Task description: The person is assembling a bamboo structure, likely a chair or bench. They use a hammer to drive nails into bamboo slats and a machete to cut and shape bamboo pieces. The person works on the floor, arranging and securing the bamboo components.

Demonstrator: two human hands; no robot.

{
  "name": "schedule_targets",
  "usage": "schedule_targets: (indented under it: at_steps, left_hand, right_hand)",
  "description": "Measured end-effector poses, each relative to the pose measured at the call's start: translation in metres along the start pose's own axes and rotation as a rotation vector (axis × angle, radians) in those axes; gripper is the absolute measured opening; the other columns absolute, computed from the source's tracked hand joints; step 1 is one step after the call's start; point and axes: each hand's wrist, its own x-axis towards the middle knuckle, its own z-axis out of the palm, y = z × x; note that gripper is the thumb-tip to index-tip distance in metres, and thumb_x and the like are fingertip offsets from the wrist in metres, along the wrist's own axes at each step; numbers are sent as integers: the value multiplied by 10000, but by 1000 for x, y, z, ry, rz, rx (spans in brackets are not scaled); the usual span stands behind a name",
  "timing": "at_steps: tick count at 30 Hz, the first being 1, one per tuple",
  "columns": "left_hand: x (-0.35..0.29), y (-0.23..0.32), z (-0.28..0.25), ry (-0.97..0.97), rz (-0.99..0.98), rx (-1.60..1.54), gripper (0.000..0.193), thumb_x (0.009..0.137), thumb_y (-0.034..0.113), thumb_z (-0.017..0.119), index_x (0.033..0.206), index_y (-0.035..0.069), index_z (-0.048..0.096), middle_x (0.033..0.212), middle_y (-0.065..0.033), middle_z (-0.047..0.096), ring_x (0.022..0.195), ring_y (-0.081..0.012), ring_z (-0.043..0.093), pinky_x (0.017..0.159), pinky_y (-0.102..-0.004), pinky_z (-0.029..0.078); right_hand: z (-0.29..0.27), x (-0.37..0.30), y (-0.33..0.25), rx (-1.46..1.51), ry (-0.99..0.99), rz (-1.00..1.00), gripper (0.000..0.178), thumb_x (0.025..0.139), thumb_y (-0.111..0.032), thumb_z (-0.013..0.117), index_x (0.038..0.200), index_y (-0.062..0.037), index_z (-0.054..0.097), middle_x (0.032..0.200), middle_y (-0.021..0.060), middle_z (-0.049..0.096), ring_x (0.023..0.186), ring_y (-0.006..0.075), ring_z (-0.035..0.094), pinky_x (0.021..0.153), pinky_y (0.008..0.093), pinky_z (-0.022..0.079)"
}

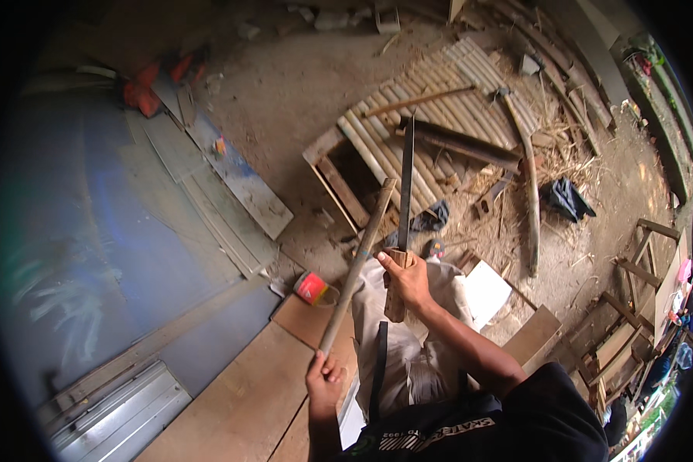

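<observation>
Bamboo everywhere: one long, slim bamboo pole [356, 266] gripped at its near end by the left hand [323, 381], fingers wrapped fully round it, far end slanted up and away toward the bamboo-slat panel [431, 115]. Held in the right hand [406, 281], fist closed on a wooden handle, a long dark machete [405, 185], blade raised nearly upright and set just right of the pole, close beside it near the pole's upper part; contact between blade and pole not possible to tell. Crossed over the slat panel at its far side, blade tip included. Lay flat on the dirt, that panel, with a dark plank [462, 145] resting across it and a thin stick [420, 100] above that. Just right of the panel, a long curved wooden pole [530, 192] among straw and shavings, and beyond it a dark blue cloth [566, 199]. Below the panel, near the pole's middle, a small red tin [311, 287] on its side. Further left of the panel, grey boards [231, 200] and a wide blue sheet [92, 231]. Nearer than the panel, under both arms, brown plywood sheets [246, 393] and pale trousers [408, 362].
</observation>
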Motion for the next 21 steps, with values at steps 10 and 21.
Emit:
schedule_targets:
  at_steps: [10, 21]
  left_hand:
    - [21, -44, 7, -593, -16, -110, 220, 1047, 298, 490, 1027, 86, 543, 659, 41, 354, 517, -77, 331, 565, -264, 342]
    - [44, -30, -2, -699, 174, 205, 214, 1002, 263, 593, 1162, 121, 585, 939, -77, 628, 800, -190, 608, 858, -381, 502]
  right_hand:
    - [34, -66, -145, 94, -174, -376, 225, 890, -186, 766, 876, -26, 608, 668, 30, 612, 554, 118, 557, 539, 272, 459]
    - [32, -114, -182, 34, -264, -470, 247, 872, -181, 792, 815, -54, 588, 675, 4, 597, 579, 93, 555, 547, 271, 461]
